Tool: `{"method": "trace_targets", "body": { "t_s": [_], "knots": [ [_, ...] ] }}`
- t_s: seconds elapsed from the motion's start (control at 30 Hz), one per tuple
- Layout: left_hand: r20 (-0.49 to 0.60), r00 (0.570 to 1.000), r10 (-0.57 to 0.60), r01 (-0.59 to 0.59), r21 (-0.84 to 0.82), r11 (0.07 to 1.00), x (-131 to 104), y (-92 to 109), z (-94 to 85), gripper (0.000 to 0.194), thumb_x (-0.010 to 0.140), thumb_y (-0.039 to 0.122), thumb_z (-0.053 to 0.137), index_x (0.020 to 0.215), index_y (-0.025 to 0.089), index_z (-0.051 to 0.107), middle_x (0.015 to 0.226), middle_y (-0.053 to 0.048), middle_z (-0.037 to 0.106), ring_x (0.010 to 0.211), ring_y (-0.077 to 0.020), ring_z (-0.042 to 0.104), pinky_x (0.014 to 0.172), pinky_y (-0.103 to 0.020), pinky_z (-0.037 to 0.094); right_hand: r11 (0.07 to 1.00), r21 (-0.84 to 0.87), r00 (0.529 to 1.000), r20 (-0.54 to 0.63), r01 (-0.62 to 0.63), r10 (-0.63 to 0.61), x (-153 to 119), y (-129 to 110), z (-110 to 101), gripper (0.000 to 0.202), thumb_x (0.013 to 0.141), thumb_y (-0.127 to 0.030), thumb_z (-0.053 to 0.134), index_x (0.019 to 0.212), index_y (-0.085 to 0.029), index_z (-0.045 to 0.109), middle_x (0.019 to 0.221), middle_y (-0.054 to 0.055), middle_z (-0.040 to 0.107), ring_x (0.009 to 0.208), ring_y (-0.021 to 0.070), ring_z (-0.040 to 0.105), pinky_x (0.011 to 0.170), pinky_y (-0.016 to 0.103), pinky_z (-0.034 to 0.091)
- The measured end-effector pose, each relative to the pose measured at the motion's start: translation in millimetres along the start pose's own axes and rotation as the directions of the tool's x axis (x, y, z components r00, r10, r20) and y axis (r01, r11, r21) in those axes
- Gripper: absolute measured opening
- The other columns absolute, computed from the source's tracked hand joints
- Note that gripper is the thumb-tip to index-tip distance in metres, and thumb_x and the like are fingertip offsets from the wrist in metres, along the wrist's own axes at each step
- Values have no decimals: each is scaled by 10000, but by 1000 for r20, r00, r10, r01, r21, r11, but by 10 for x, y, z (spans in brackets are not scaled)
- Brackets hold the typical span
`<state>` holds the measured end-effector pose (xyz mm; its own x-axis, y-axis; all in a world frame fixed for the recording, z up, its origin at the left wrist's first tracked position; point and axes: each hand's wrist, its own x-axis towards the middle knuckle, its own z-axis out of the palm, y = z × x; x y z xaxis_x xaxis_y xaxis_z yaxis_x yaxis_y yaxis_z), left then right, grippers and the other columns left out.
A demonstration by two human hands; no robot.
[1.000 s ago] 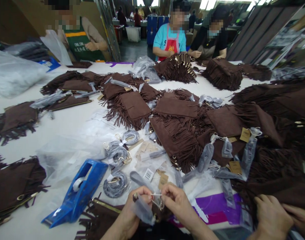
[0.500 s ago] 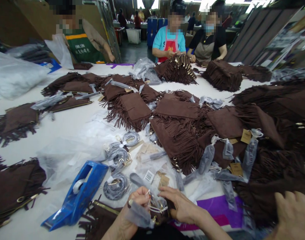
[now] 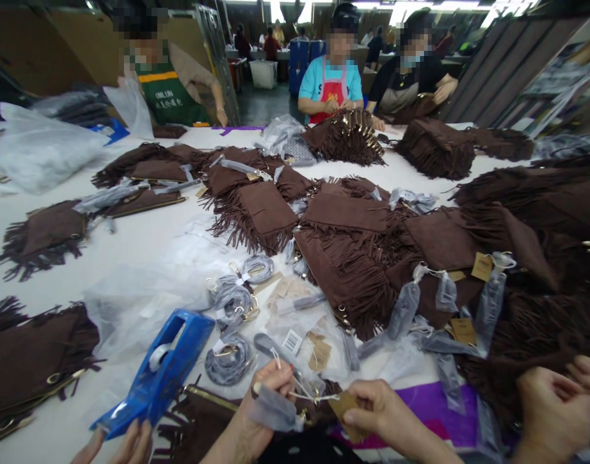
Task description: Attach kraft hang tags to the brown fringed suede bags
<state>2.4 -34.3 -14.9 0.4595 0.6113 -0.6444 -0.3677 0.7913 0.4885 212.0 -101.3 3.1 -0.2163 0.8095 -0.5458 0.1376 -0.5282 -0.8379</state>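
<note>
My left hand [image 3: 266, 409] is pinched around a white string [image 3: 302, 392] at the bottom centre. A grey plastic-wrapped piece [image 3: 274, 412] hangs across its palm side. With thumb and fingers, my right hand [image 3: 379, 406] grips a tan paper tag [image 3: 347, 412]; the string stretches between tag and left hand. Just below the string is a brown bag with gold-coloured hardware [image 3: 304, 417], mostly hidden. In front of my hands lie a coiled grey strap [image 3: 227, 359], a white barcode label [image 3: 292, 341] and another tan tag [image 3: 319, 354].
Another person's hand [image 3: 125, 444] touches a blue tape dispenser [image 3: 154, 374] at left. Someone else's hands [image 3: 553, 403] are at the right edge. Brown fringed bags [image 3: 346, 209] cover the table's middle and right. Co-workers [image 3: 331, 84] stand across the table [image 3: 154, 241].
My right hand has shifted slightly right and now holds the tan tag, drawing the string out. A hand has appeared at the tape dispenser. A second hand shows at the right edge.
</note>
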Motion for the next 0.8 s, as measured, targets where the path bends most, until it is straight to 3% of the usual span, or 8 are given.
{"method": "trace_targets", "body": {
  "t_s": [0.13,0.3,0.37,0.43,0.5,0.57,0.67,0.8],
  "knots": [
    [-17,997,75,-74,50,996,30,-49,-19,411,513,444,799,565,152,514,429,46,424,466,-77,399,489,-210,288,823,517,971,169,-234,170,-20,-137,217,389,554,-436,757,744,-115,645,530,-14,574,344,8,344,342,137,182],
    [53,987,152,-161,246,956,-93,9,-54,413,535,487,786,773,164,687,550,11,527,562,-123,468,589,-258,355,648,736,970,53,-197,235,152,-287,536,425,498,-405,817,702,-105,594,519,28,619,341,43,480,315,113,296],
    [151,956,252,-293,433,852,-171,49,-80,346,597,473,753,793,190,716,655,-23,566,627,-151,497,618,-275,368,601,786,961,-33,-143,273,215,-307,600,440,476,-391,839,710,-109,594,497,2,608,367,44,508,346,105,348],
    [283,905,317,-425,603,675,-242,78,-101,271,691,437,687,840,215,729,692,-46,563,669,-172,506,634,-279,375,561,819,948,-75,-117,308,258,-295,648,448,450,-390,855,679,-119,581,495,-11,607,400,43,533,384,101,390],
    [376,870,319,-492,712,501,-299,100,-104,257,751,399,630,929,237,718,697,-61,558,675,-183,506,631,-276,381,543,834,945,-96,-95,313,288,-251,701,482,404,-426,863,610,-133,540,480,-20,595,377,40,513,358,103,374],
    [412,849,331,-522,751,405,-342,125,-87,301,767,413,602,997,245,699,686,-63,551,662,-184,500,621,-271,389,548,834,950,-114,-66,289,311,-183,759,517,383,-477,853,568,-146,501,453,-38,566,305,25,437,291,111,294],
    [387,867,313,-491,771,406,-378,170,-48,377,786,478,546,1064,254,667,691,-50,554,660,-179,513,622,-261,417,603,797,971,-117,-33,207,340,-78,831,508,466,-541,802,620,-142,528,475,-45,560,247,5,341,254,129,190],
    [283,922,265,-378,805,457,-328,154,-69,402,829,509,454,1051,250,667,812,-50,636,769,-184,566,714,-256,458,673,739,994,-53,-25,95,352,-7,869,502,575,-574,728,735,-138,536,522,-13,592,274,24,400,290,130,234]
  ]
}}
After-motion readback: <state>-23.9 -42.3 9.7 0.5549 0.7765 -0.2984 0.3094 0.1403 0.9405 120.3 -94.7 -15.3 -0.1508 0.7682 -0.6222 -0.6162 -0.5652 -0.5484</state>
